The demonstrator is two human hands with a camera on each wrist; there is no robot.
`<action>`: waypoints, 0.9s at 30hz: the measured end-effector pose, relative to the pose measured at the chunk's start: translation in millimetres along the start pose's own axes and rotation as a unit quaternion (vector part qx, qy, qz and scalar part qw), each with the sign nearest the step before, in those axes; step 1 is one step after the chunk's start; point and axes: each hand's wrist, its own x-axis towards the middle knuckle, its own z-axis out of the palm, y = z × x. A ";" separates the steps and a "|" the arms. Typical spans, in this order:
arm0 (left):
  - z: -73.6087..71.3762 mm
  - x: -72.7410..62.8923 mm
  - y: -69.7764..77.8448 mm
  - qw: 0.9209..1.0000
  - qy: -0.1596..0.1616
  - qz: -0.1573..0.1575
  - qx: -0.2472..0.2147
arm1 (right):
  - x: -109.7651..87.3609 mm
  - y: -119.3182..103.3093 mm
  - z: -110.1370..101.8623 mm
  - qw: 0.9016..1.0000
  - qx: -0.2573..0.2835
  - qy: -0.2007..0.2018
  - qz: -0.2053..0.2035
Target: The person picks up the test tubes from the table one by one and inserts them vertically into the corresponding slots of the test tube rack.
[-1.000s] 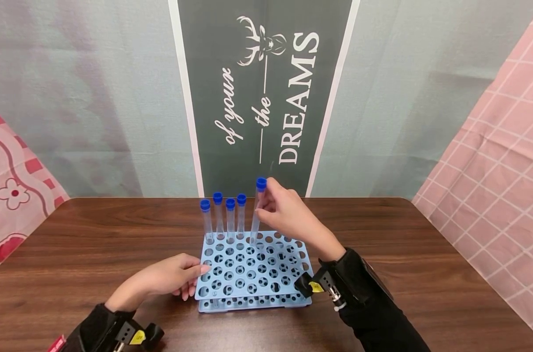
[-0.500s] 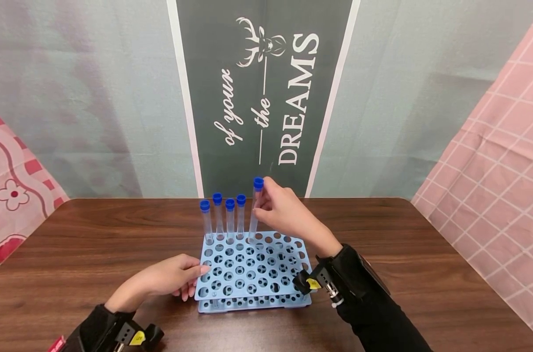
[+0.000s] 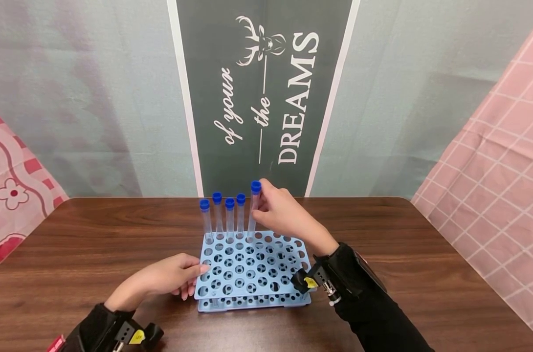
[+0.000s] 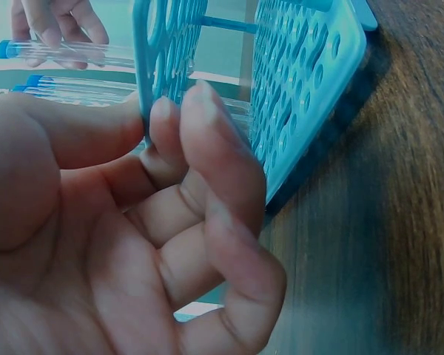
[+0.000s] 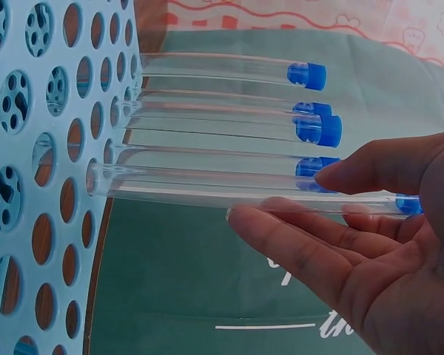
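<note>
My right hand [image 3: 284, 210] pinches a clear test tube [image 3: 251, 225] with a blue cap between thumb and fingers. The tube leans slightly, its lower end at a back-row hole of the light blue test tube rack [image 3: 263, 293]. In the right wrist view, its rounded tip [image 5: 96, 179] is right at the hole. Several other capped tubes [image 3: 230, 222] stand in the rack's back left holes. My left hand [image 3: 169, 276] grips the rack's left edge, thumb on top; in the left wrist view the upper plate [image 4: 142, 66] lies between thumb and fingertips.
The rack stands on a dark brown wooden table [image 3: 117, 225], with rows of holes to the right and in front of the tubes. Behind the table hangs a grey-green cloth [image 3: 231, 171] with white lettering. Pink cloths [image 3: 491, 195] hang at both sides.
My right hand has moved a little left with the tube, and the tube has come down slightly and stands more upright. The left hand has stayed on the rack.
</note>
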 end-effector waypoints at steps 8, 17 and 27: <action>-1.0 1.1 -0.4 1.000 -0.002 -0.003 -0.007 | 2.1 0.6 0.1 1.000 0.001 0.000 0.007; -0.7 1.9 -0.2 1.000 0.001 -0.006 -0.011 | 3.0 3.3 3.5 1.000 0.004 -0.009 0.017; 0.0 2.0 0.7 1.000 0.003 -0.008 -0.013 | 2.3 4.4 5.7 0.999 0.004 -0.020 0.029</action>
